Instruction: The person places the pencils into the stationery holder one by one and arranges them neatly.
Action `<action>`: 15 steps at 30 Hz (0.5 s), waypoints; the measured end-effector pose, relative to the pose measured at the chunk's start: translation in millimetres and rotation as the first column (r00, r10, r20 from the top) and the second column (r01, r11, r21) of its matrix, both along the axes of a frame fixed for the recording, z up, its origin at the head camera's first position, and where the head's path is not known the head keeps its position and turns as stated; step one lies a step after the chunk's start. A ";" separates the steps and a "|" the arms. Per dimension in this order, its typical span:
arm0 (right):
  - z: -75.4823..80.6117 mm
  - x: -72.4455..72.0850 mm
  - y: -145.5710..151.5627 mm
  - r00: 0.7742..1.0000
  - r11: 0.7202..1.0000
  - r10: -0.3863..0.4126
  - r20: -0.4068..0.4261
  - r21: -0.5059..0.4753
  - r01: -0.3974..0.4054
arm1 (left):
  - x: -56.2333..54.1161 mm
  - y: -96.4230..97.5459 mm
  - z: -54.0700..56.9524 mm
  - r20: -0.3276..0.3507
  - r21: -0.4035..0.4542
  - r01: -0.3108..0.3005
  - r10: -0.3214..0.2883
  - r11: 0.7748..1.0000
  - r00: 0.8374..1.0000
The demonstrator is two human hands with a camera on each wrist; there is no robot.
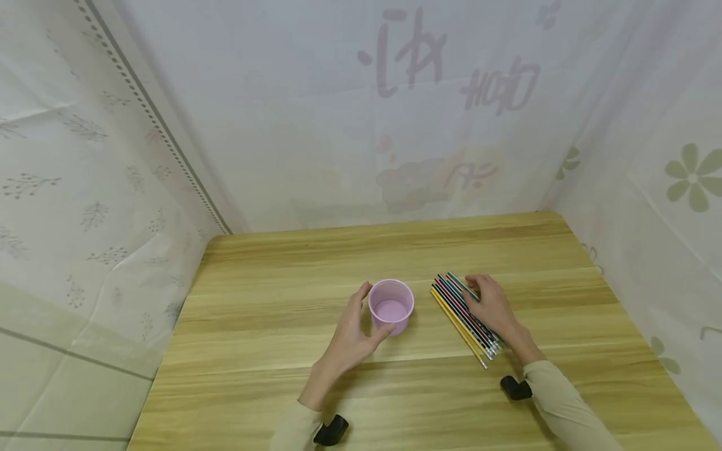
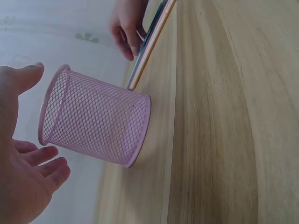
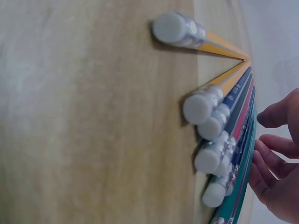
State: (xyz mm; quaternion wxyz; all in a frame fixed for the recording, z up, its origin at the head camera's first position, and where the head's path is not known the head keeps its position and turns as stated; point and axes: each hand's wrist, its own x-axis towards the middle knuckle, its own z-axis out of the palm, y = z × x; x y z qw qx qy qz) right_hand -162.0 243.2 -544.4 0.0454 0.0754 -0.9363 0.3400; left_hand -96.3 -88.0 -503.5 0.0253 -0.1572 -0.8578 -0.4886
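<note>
Pink mesh pencil cup (image 1: 391, 307), upright near the middle of your table, looked light and stiff; its open weave should have given your skin good purchase, though being light it might have slid or tipped if nudged. The best hold was around its wall just below the rim. Your left hand (image 1: 351, 338) curved loosely about that side, thumb and fingers spread rather than pinching.

The pencils (image 1: 464, 318) lay in a loose bundle to the cup's right, and seemed light, rigid and apt to roll, with smooth sides that could slip; mid-shaft was the likely place to pick them up. Your right hand (image 1: 492, 307) hung at the bundle's far right side by the green pencil (image 1: 462, 286), thumb and fingers parted, with no firm grip; whether a fingertip touched it, you could not tell. One yellow pencil (image 3: 225, 45) splayed outward on the near left, its white eraser (image 3: 169, 28) apart from the others.

Printed cloth (image 1: 282, 125) rose behind the wood-grain table (image 1: 254, 376). Your right hand hid part of the bundle, and your left thumb stood across the cup's near side. A black wrist mount (image 1: 333, 431) sat by your left cuff.
</note>
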 end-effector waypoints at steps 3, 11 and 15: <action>-0.5 -1.6 -0.6 1.000 1.000 -0.008 -0.002 0.005 0.008 | -2.3 2.5 -0.2 -0.002 0.009 0.004 -0.004 1.000 1.000; 0.9 -5.4 -3.7 1.000 0.999 -0.011 -0.014 0.034 0.011 | -9.5 4.9 -1.0 0.016 0.024 0.007 -0.008 1.000 1.000; 2.0 -8.5 -3.3 1.000 0.999 -0.015 -0.001 0.044 0.015 | -13.3 5.4 -3.9 0.028 0.037 0.007 -0.008 0.999 1.000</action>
